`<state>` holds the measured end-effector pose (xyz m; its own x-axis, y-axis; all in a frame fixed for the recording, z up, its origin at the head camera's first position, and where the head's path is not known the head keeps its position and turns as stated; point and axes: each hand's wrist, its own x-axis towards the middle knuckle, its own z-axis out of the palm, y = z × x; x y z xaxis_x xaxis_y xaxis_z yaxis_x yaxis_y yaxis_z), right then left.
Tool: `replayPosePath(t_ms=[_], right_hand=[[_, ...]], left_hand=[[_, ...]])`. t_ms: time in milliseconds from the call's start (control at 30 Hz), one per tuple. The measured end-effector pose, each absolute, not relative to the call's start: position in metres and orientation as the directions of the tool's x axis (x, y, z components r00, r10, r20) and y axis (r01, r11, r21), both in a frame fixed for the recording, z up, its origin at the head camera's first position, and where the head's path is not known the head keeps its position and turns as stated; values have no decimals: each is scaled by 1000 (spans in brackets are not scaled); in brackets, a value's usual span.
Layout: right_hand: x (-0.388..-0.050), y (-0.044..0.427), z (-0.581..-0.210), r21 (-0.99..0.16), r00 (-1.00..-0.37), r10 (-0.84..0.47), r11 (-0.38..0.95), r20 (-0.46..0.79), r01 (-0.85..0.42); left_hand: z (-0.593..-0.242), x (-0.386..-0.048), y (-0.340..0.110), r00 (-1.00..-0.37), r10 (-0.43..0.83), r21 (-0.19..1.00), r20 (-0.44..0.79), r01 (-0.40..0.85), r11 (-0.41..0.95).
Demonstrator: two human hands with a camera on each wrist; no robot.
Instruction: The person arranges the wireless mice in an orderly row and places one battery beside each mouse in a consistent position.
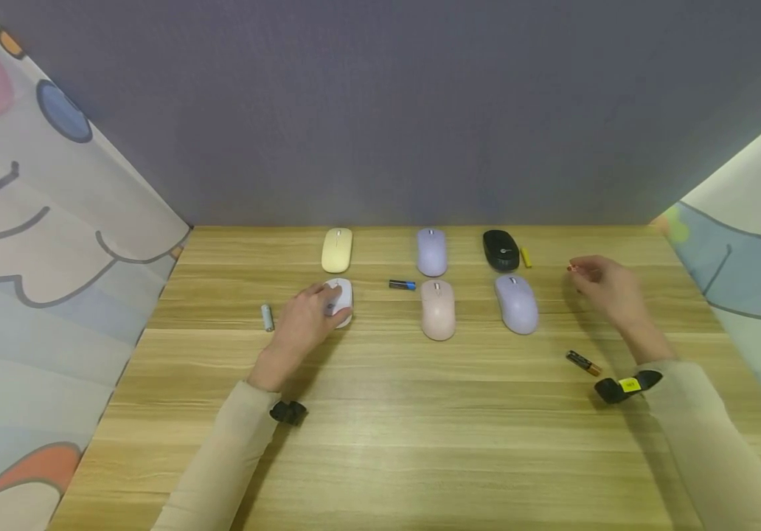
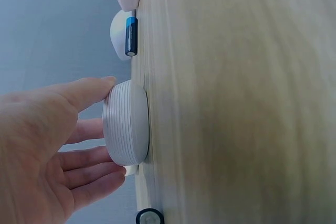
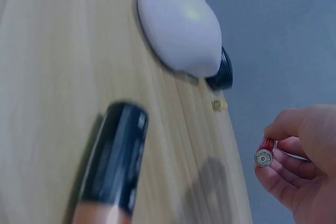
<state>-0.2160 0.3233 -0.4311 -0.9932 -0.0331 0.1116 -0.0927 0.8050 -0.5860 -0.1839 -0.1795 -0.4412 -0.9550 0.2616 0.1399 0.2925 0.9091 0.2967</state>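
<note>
A white mouse lies on the table at left of centre, and my left hand holds it, thumb on one side and fingers on the other. The left wrist view shows the ribbed side of that mouse between thumb and fingers of the hand. At the right, my right hand pinches a small red battery above the table; in the right wrist view the hand has its thumb and fingertips round it, its flat end facing the camera.
Other mice stand about: yellow, two lilac, pink and black. Batteries lie among them: grey, blue-black, yellow and black-copper. A grey panel borders the table's back edge.
</note>
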Motion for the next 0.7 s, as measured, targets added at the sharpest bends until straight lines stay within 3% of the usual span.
replayPosePath(t_ms=[700], right_hand=[[-240,263,-419,-577,-980,-124,794,157,-193]], left_hand=[[-444,-184,-181,-949,269,299,165,308,903]])
